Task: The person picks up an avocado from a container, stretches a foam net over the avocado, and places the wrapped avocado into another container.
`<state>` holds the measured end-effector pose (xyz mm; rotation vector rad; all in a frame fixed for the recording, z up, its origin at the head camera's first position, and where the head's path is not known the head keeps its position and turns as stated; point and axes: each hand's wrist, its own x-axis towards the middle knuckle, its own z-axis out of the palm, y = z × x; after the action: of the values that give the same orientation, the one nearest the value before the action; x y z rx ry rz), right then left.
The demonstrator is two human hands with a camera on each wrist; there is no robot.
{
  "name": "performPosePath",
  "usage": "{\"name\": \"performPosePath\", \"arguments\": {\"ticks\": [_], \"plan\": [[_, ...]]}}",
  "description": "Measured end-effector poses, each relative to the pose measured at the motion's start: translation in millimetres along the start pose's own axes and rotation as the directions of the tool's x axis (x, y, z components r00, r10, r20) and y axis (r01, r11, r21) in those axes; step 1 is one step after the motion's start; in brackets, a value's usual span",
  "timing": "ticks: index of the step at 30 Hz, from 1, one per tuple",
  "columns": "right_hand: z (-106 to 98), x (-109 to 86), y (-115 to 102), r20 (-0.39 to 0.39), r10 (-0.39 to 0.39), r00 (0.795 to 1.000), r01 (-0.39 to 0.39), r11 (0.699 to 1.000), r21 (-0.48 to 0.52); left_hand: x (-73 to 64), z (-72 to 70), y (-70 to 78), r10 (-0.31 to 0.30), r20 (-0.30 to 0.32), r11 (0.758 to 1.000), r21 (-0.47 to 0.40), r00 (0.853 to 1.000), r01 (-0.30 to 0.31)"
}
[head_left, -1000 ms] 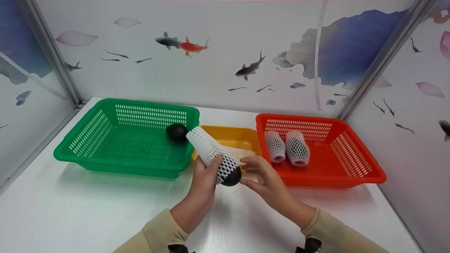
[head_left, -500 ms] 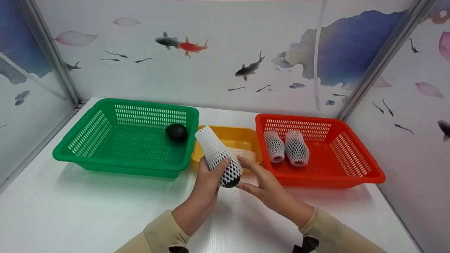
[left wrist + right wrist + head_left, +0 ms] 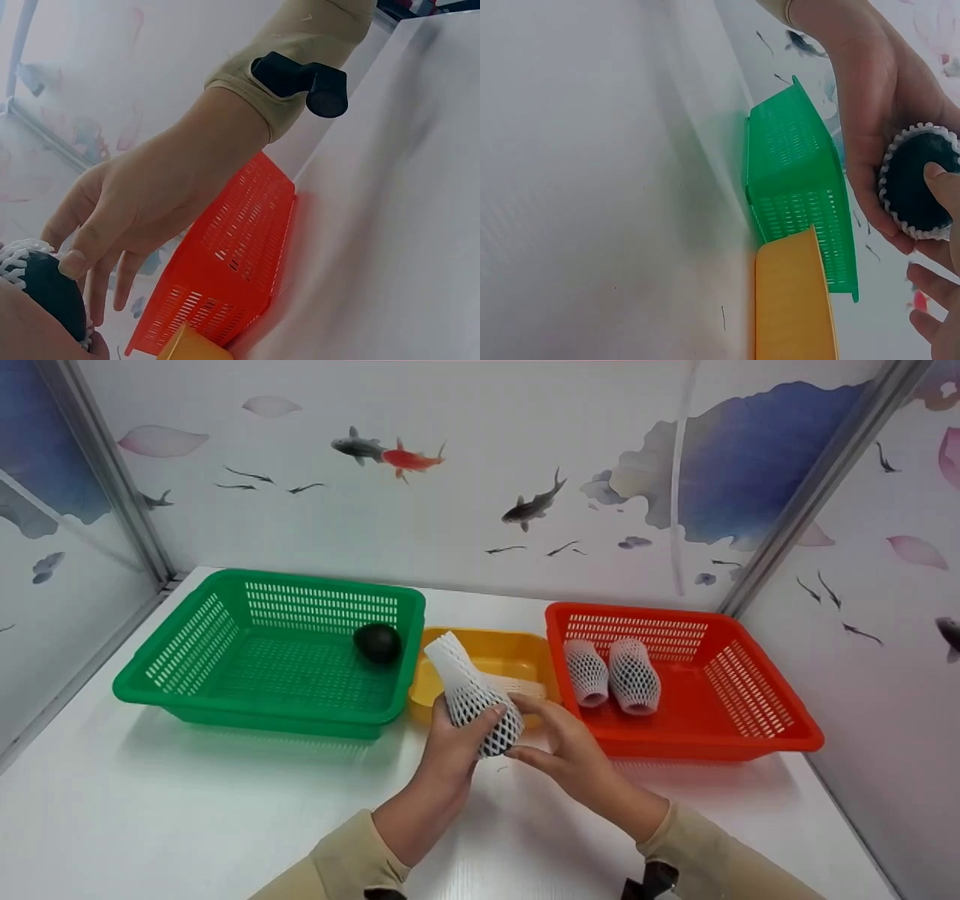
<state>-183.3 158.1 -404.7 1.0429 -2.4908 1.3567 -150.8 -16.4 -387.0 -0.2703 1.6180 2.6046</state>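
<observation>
In the head view, my left hand (image 3: 454,754) grips a white foam fruit net (image 3: 472,697) with a dark avocado inside its lower end. The net's narrow upper part sticks up, tilted left. My right hand (image 3: 566,742) is at the lower right of the bundle, its thumb and index finger on either side of the end. The right wrist view shows the avocado's bare dark end (image 3: 911,191) ringed by the net's edge, with the right thumb pressed on it. Its other fingers spread apart beyond. A loose avocado (image 3: 377,643) lies in the green basket (image 3: 262,716).
A yellow basket (image 3: 510,641) sits between the green basket and a red basket (image 3: 697,746). White netting (image 3: 517,686) lies in the yellow one. Two net-wrapped fruits (image 3: 635,675) lie at the red basket's left. Printed panels (image 3: 465,532) wall the white table (image 3: 225,810).
The net's edge has come down over most of the avocado's dark end. The left hand and bundle have shifted slightly right; the right thumb and index finger have closed in on the net.
</observation>
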Motion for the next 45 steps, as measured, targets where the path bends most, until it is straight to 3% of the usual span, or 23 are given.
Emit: {"name": "performPosePath", "arguments": {"ticks": [17, 26, 34, 40, 45], "plan": [[5.4, 3.4, -5.0, -0.125, 0.034, 0.992, -0.008, 0.979, 0.203, -1.9, 8.9, 0.9, -0.021, 0.001, 0.997, -0.074, 1.000, 0.021], [9.2, 2.0, -6.5, -0.177, 0.084, 0.981, -0.043, 0.973, 0.227, -2.4, 14.3, 2.0, -0.040, -0.006, 0.997, -0.068, 0.999, 0.039], [13.5, 5.0, -5.2, -0.291, 0.015, 0.957, 0.062, 0.965, 0.254, -2.8, 24.0, 1.6, -0.039, -0.014, 0.996, -0.085, 0.999, 0.038], [12.9, 4.1, -4.7, -0.353, 0.029, 0.935, 0.049, 0.977, 0.209, -0.6, 30.2, 1.2, -0.061, -0.013, 0.997, -0.043, 0.998, 0.060], [7.6, 1.6, -4.4, -0.320, 0.102, 0.942, -0.057, 0.987, 0.149, 3.1, 30.2, 2.4, -0.027, -0.009, 0.994, 0.103, 1.000, 0.028]]}}
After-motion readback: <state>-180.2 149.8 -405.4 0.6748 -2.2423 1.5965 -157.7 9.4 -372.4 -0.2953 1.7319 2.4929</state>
